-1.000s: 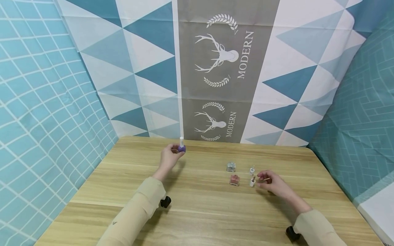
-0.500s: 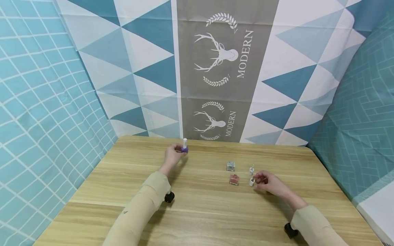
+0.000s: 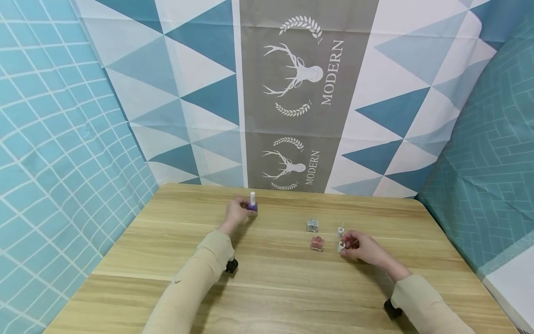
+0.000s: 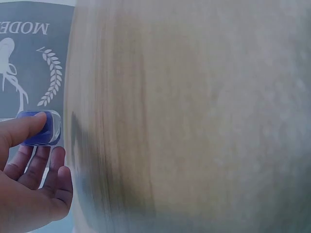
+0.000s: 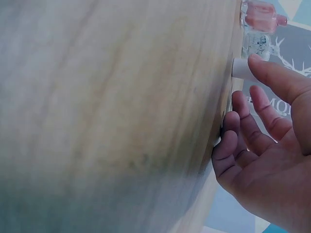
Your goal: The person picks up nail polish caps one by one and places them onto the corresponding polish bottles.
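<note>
My left hand (image 3: 236, 212) grips a purple nail polish bottle (image 3: 252, 207) with a tall white cap, held upright near the table's far edge. In the left wrist view, the thumb presses the side of the purple glass; whether its base touches the table I cannot tell. My right hand (image 3: 364, 247) has thumb and forefinger at the sides of a white nail polish cap (image 3: 341, 247), which stands with its brush up. A second white cap (image 3: 340, 231) stands just behind it. To their left are a pink bottle (image 3: 317, 244) and a clear, silvery bottle (image 3: 312, 226), both capless.
The wooden table (image 3: 267, 287) carries these things. A patterned cloth wall (image 3: 288, 93) rises at its far edge. Blue tile-patterned cloth (image 3: 54, 139) hangs on the left, and teal cloth (image 3: 492, 185) on the right. A white box-like edge (image 3: 513, 278) shows at the far right.
My left hand has moved slightly right and lowered the purple bottle, now more upright. My right hand has moved left, its fingers closing in on the nearer white cap.
</note>
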Action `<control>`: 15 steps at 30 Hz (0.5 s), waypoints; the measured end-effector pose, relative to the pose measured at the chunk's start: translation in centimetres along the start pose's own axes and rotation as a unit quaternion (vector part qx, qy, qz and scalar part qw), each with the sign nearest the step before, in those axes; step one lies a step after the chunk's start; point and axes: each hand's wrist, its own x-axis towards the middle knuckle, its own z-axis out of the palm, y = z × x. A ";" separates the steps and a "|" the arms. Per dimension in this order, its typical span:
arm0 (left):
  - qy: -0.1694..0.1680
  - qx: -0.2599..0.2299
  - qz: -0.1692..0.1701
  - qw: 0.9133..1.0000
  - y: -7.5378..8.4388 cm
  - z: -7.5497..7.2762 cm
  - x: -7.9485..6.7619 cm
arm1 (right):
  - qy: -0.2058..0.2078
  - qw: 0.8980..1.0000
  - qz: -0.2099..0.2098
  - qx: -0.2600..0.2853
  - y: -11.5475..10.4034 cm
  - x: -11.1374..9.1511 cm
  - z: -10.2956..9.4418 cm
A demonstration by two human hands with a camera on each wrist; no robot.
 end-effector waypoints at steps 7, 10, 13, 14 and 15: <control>0.000 0.020 0.003 1.000 -0.3 0.4 -0.1 | -0.004 1.000 -0.013 -0.023 0.0 0.3 0.1; 0.003 0.021 0.001 1.000 -0.4 0.5 -0.2 | -0.003 0.999 -0.013 -0.032 0.3 0.5 0.1; 0.006 0.027 0.004 1.000 -0.5 0.5 -0.2 | -0.001 0.999 -0.011 -0.040 0.6 0.7 0.1; 0.006 0.028 0.006 1.000 -0.5 0.5 -0.3 | -0.001 0.999 -0.011 -0.042 0.6 0.7 0.1; 0.007 0.031 0.007 0.999 -0.5 0.5 -0.3 | -0.001 0.999 -0.012 -0.043 0.7 0.8 0.1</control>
